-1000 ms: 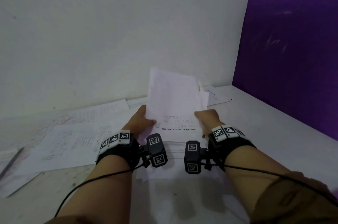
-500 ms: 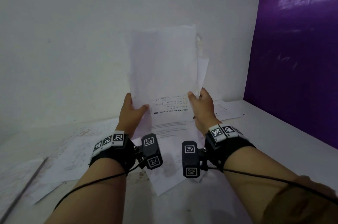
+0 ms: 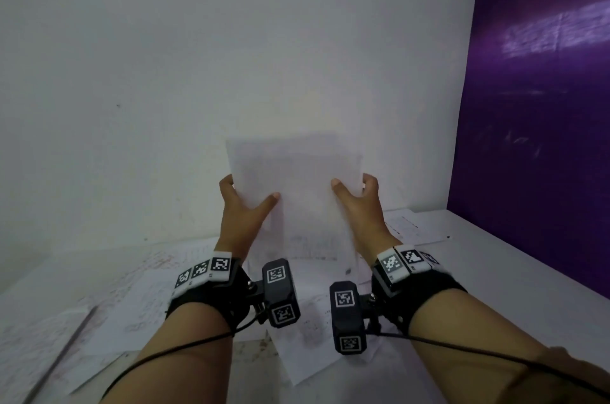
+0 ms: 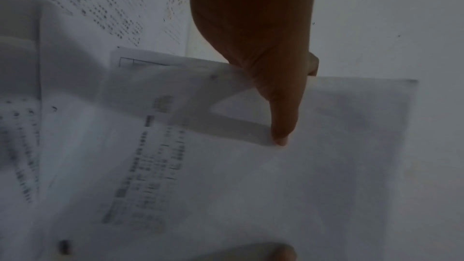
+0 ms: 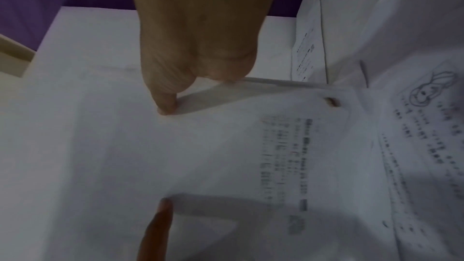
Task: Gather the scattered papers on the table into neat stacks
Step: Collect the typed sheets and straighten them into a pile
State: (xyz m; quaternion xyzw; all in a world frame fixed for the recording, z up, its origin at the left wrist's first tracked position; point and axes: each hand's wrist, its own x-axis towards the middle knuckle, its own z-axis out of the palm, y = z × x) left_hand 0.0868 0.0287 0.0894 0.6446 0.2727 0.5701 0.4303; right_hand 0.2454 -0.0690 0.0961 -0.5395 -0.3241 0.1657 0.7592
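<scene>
Lowered since half a second ago, the held sheaf of papers (image 3: 293, 192) now tops out at mid-wall, whereas its upper edge stood far higher before; both hands have slid up its side edges. One second ago the sheaf lay low, just above the bench.

Fingers of the left hand (image 3: 242, 209) curl behind the sheaf's left edge, thumb pressed flat on the front face; the left wrist view shows that thumb (image 4: 281, 126) lying across the paper. Fingers of the right hand (image 3: 359, 205) wrap the sheaf's right edge likewise, thumb on the front; the right wrist view shows the thumb tip (image 5: 167, 104) pressing the sheet. Two hands, each pinching the sheaf, one per side.

Sheaf: upright, blurred, its lower edge near the bench (image 3: 495, 271); whether it touches cannot be told. Number of sheets in it: more than one, since the right wrist view shows layered edges; an exact count cannot be made. Printed lines occupy its lower part.

Loose papers on the bench: one sheet (image 3: 317, 344) directly below the sheaf, between the two wrists; a spread of overlapping sheets (image 3: 138, 298) to the left of the sheaf, not countable; at least one sheet (image 3: 409, 225) to the right of the sheaf, by the wall corner.

Behind the sheaf, one white wall (image 3: 198, 57); to the right of the sheaf, one purple panel (image 3: 534, 106).
</scene>
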